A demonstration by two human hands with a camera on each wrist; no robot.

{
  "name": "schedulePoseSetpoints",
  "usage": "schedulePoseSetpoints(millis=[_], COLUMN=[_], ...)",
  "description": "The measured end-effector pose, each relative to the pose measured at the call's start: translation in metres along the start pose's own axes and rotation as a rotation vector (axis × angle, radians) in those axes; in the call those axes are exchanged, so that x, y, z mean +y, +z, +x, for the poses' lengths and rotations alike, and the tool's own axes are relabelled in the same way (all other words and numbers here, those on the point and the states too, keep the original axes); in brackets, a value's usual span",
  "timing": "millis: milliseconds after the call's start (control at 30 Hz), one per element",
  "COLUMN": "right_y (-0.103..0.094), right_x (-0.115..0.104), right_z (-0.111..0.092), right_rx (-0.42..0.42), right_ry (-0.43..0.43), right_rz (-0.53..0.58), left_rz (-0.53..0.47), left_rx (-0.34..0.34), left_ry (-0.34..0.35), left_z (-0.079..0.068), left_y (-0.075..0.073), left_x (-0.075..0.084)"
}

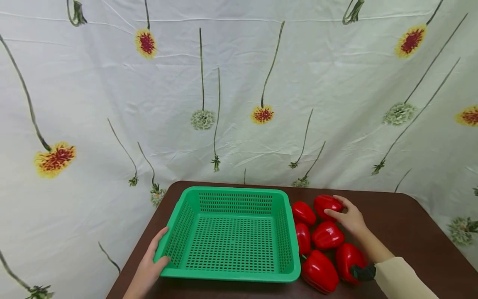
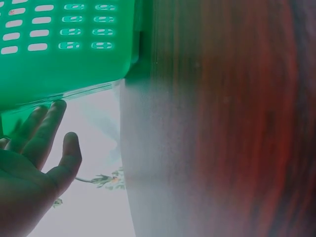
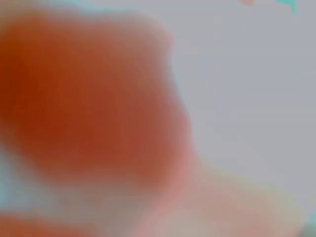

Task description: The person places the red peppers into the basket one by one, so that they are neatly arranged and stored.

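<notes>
A green plastic basket (image 1: 231, 275) with slotted walls stands on the dark table. My left hand (image 1: 149, 262) holds its left rim near the front corner, thumb on top of the rim. From below, the left wrist view has the fingers of that hand (image 2: 34, 168) up against the edge of the basket (image 2: 64, 74). To the right of the basket, my right hand (image 1: 352, 218) grips a glossy red bell pepper (image 1: 324, 205) between thumb and fingers. In the right wrist view this pepper (image 3: 94, 103) is a large red blur.
Several more red bell peppers lie close together along the basket's right side, one of them (image 1: 320, 270) near the table's front edge. The brown wooden table (image 1: 396, 224) extends to the right. A white flowered cloth (image 1: 239, 87) hangs behind it.
</notes>
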State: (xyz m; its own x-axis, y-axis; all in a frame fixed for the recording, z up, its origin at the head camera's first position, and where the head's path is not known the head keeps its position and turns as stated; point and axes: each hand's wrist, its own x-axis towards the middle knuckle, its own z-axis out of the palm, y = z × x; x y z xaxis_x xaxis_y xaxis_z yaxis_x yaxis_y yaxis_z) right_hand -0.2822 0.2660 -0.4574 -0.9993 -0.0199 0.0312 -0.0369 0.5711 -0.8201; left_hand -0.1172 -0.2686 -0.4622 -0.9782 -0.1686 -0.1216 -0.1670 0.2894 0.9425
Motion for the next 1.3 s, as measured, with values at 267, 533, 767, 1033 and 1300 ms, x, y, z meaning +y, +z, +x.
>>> schedulePoseSetpoints(millis=[267,533,767,1033,1300], right_y=[-0.012,-0.014,-0.004,0.014,0.037], right_x=[-0.02,-0.039,-0.061,-0.083,-0.099], right_z=[-0.006,-0.015,-0.025,-0.026,-0.023], right_rx=[0.023,-0.001,-0.03,-0.093,-0.134], right_ry=[-0.059,-0.123,-0.191,-0.256,-0.333], right_rz=[0.02,0.106,0.176,0.271,0.322], left_rz=[-0.011,0.012,0.031,-0.001,-0.009], left_rx=[0.011,0.021,0.022,0.031,0.027], left_ry=[-0.001,-0.018,-0.005,0.013,0.008], left_z=[-0.002,-0.005,-0.004,-0.001,-0.001], left_y=[0.0,-0.002,-0.003,0.0,0.003], left_x=[0.001,0.002,0.003,0.006,0.005])
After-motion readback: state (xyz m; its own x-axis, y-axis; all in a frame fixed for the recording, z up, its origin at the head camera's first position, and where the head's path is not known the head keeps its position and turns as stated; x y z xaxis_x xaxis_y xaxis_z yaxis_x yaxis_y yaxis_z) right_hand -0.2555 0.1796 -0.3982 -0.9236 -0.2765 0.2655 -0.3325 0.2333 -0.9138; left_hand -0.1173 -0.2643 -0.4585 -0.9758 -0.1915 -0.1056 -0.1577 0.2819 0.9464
